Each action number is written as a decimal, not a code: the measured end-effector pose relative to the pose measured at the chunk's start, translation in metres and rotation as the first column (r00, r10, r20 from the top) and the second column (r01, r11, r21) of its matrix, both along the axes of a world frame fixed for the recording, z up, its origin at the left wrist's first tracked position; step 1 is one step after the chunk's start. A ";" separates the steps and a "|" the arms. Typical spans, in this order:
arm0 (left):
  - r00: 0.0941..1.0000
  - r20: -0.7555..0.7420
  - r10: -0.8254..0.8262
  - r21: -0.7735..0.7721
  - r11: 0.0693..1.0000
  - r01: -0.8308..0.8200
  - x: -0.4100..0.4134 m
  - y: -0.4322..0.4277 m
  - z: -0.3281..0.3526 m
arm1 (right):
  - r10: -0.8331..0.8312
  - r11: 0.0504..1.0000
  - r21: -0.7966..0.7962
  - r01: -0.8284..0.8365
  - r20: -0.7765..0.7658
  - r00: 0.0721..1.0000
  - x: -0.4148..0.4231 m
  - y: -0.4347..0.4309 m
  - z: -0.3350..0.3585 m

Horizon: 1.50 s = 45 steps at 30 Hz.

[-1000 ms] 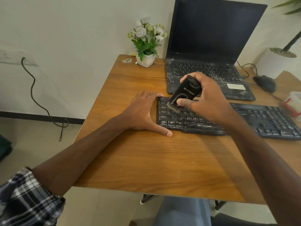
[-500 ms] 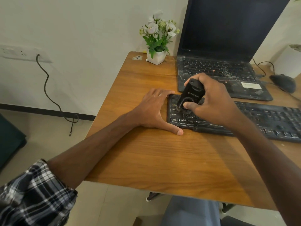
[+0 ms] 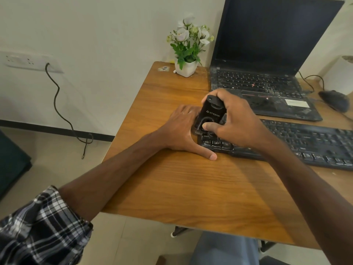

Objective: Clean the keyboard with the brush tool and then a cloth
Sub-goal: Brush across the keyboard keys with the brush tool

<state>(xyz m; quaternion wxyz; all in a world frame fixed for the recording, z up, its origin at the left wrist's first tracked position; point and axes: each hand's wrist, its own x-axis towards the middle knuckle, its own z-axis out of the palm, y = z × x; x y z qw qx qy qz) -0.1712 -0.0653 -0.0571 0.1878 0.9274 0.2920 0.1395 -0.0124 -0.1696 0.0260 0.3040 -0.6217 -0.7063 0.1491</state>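
Head view: right hand (image 3: 236, 123) fingers grip the brush tool (image 3: 209, 113) apparently touching the keyboard (image 3: 305, 142); left hand (image 3: 181, 129) fingers flat beside it.

the brush tool (image 3: 209, 116) has slid toward the keyboard's (image 3: 305, 142) left end.

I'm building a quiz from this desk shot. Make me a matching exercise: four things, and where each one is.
Things:
1. brush
2. left hand
3. flower pot
4. mouse

Places:
A. right of the laptop
B. flat against the keyboard's left end
C. by the wall, left of the laptop
D. in the right hand, over the keys

Pairs: 1-D, 2-B, 3-C, 4-A
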 end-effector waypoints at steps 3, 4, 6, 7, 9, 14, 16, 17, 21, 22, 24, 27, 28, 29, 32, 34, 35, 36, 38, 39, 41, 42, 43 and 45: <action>1.000 0.019 -0.013 0.013 1.000 0.013 0.000 0.000 0.000 | 0.026 1.000 -0.016 -0.026 0.002 1.000 -0.003 0.002 0.001; 0.999 0.029 -0.021 0.019 1.000 0.020 0.001 0.000 0.000 | 0.041 0.999 -0.019 -0.041 0.015 0.999 -0.004 0.002 0.002; 0.999 0.043 -0.033 0.049 0.998 0.031 0.002 0.000 0.000 | 0.073 0.997 -0.041 -0.071 0.066 0.995 -0.003 0.004 0.007; 0.998 0.046 -0.032 0.058 0.998 0.029 0.003 0.001 0.000 | 0.088 0.994 -0.068 -0.082 0.090 0.992 -0.002 0.006 0.010; 0.999 0.043 -0.018 0.043 0.999 0.016 0.004 0.003 -0.002 | 0.108 0.984 -0.149 -0.095 0.084 0.991 0.004 0.010 0.019; 1.000 0.016 0.017 -0.016 1.000 -0.017 0.001 0.003 -0.001 | 0.053 0.995 -0.085 -0.047 0.065 0.997 0.016 0.011 0.036; 1.000 0.019 0.008 -0.010 1.000 -0.008 0.003 0.003 -0.002 | 0.059 0.996 -0.064 -0.055 0.060 0.996 0.010 0.009 0.030; 1.000 0.021 -0.006 0.008 1.000 0.006 0.003 0.004 -0.002 | 0.074 0.995 -0.078 -0.069 0.062 0.995 0.006 0.008 0.025; 0.995 0.091 -0.051 0.011 0.999 0.050 0.001 0.003 -0.002 | 0.151 0.984 -0.105 -0.141 0.092 0.984 -0.007 0.004 0.013; 0.993 0.101 -0.057 0.015 0.998 0.056 0.001 0.003 -0.002 | 0.165 0.981 -0.115 -0.153 0.107 0.980 -0.007 0.004 0.015; 0.995 0.087 -0.042 0.015 0.999 0.041 0.001 0.001 0.000 | 0.175 0.976 -0.154 -0.153 0.144 0.974 0.000 0.002 0.020; 0.999 0.039 0.019 -0.030 0.999 -0.018 0.000 -0.002 0.003 | 0.144 0.972 -0.210 -0.102 0.194 0.970 0.018 -0.004 0.026; 0.999 0.032 0.024 -0.041 0.999 -0.023 -0.001 -0.002 0.003 | 0.130 0.970 -0.229 -0.081 0.204 0.970 0.025 -0.005 0.029; 0.999 0.028 0.024 -0.049 0.999 -0.023 -0.001 -0.003 0.004 | 0.123 0.966 -0.252 -0.063 0.227 0.966 0.031 -0.007 0.032; 0.999 0.024 0.027 -0.051 0.998 -0.025 -0.002 -0.005 0.006 | 0.130 0.952 -0.304 -0.018 0.351 0.927 0.042 -0.004 0.045; 1.000 0.014 0.028 -0.054 0.998 -0.027 -0.001 -0.005 0.006 | 0.103 0.964 -0.265 -0.013 0.330 0.938 0.037 0.000 0.049; 1.000 0.005 0.028 -0.056 0.998 -0.028 -0.001 -0.005 0.006 | 0.091 0.972 -0.235 -0.024 0.279 0.956 0.031 0.001 0.047; 1.000 -0.002 0.029 -0.053 0.998 -0.029 0.000 -0.003 0.005 | 0.089 0.978 -0.206 -0.042 0.224 0.971 0.024 0.002 0.043; 1.000 -0.007 0.028 -0.036 0.999 -0.028 0.001 -0.001 0.003 | 0.112 0.984 -0.153 -0.091 0.136 0.984 0.010 0.000 0.030; 1.000 -0.004 0.027 -0.030 0.999 -0.027 0.001 0.000 0.002 | 0.130 0.984 -0.139 -0.113 0.113 0.985 0.006 -0.001 0.024; 1.000 0.003 0.027 -0.034 0.999 -0.026 0.001 0.000 0.002 | 0.132 0.984 -0.136 -0.117 0.103 0.986 0.007 -0.004 0.017; 1.000 0.007 0.026 -0.039 0.999 -0.025 0.000 -0.001 0.003 | 0.115 0.984 -0.146 -0.098 0.115 0.987 0.013 -0.006 0.018; 1.000 0.009 0.026 -0.046 0.999 -0.026 -0.001 -0.003 0.004 | 0.095 0.985 -0.158 -0.073 0.133 0.987 0.020 -0.008 0.019; 1.000 0.002 0.029 -0.062 0.998 -0.029 -0.002 -0.005 0.006 | 0.061 0.981 -0.190 -0.032 0.149 0.987 0.035 -0.016 0.022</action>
